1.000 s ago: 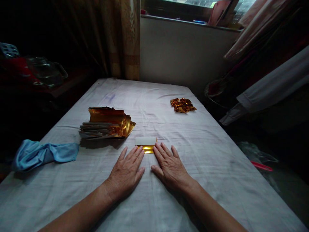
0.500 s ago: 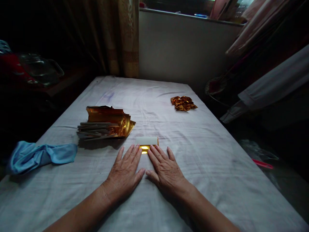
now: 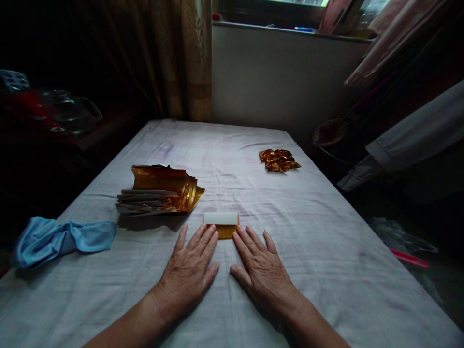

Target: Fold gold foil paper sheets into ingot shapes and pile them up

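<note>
Stack of gold paper (image 3: 159, 179) ahead-left of left hand (image 3: 190, 261), blue cloth (image 3: 68, 237) farther out on that side. Cluster of folded gold pieces (image 3: 279, 161) well ahead, right of right hand (image 3: 261, 266). All on white sheet (image 3: 308, 261), clear of both hands. Small folded gold paper (image 3: 221, 219), pale strip on its far side, lies just ahead between the fingertips. Left hand open, flat, fingertips on paper's left side; right hand same, fingertips at its right edge. Backs up, thumbs pointing inward, apart; forearms angle in from behind.

Blue cloth (image 3: 67, 240) left; glass jug (image 3: 68, 112) beyond; brown curtain (image 3: 197, 63) behind; hanging clothes (image 3: 416, 125) right.
</note>
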Demonstrator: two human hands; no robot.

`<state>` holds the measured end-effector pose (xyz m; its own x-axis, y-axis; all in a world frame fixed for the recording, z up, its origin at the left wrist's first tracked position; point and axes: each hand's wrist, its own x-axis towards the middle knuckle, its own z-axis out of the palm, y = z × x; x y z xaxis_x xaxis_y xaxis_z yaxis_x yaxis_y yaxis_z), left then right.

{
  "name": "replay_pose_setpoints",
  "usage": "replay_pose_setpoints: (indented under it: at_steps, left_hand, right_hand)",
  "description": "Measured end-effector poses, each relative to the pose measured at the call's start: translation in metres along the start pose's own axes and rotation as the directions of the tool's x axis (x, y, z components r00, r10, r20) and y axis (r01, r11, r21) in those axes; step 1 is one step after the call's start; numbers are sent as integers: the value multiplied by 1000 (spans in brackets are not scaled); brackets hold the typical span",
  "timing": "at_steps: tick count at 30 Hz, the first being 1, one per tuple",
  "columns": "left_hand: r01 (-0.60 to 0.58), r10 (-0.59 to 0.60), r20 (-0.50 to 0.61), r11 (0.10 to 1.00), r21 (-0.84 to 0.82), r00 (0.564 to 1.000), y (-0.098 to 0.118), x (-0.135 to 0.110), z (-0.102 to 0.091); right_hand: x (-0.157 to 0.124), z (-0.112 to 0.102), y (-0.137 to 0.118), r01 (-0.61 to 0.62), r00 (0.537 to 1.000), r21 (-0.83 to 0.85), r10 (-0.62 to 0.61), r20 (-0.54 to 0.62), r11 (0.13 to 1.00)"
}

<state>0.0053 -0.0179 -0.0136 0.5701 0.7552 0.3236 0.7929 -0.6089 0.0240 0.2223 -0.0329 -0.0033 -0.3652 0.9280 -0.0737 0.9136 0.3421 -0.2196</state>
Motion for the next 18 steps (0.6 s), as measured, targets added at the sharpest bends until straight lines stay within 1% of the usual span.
replay_pose_setpoints:
  at_steps: [3, 5, 7, 9, 13, 15, 18]
  left_hand:
    - [-120, 123, 54, 991, -56, 991, 0, 5, 3]
    - [-136, 143, 86, 987, -80, 986, -1, 7, 3]
    - [-118, 125, 98, 990, -76, 987, -4, 5, 3]
    - [-88, 93, 87, 995, -53, 992, -9, -1, 1]
    - [-53, 55, 62, 998, -29, 997, -21, -12, -10]
    - [-44, 46, 55, 999, -31, 997, -25, -9, -18]
    - [-14, 16, 52, 999, -37, 999, -26, 7, -29]
  right_hand:
    - [-1, 2, 1, 5, 1000, 12, -5, -20, 1000]
    - [-2, 2, 2, 3, 999, 26, -2, -32, 1000]
    - [-2, 3, 2, 0, 999, 39, 2, -50, 999]
    - [-3, 3, 3, -1, 998, 46, 4, -67, 999]
    - [-2, 6, 3, -5, 998, 53, 8, -65, 999]
    - [-3, 7, 2, -5, 998, 50, 8, -65, 999]
    - [-2, 3, 0, -5, 997, 43, 8, -77, 999]
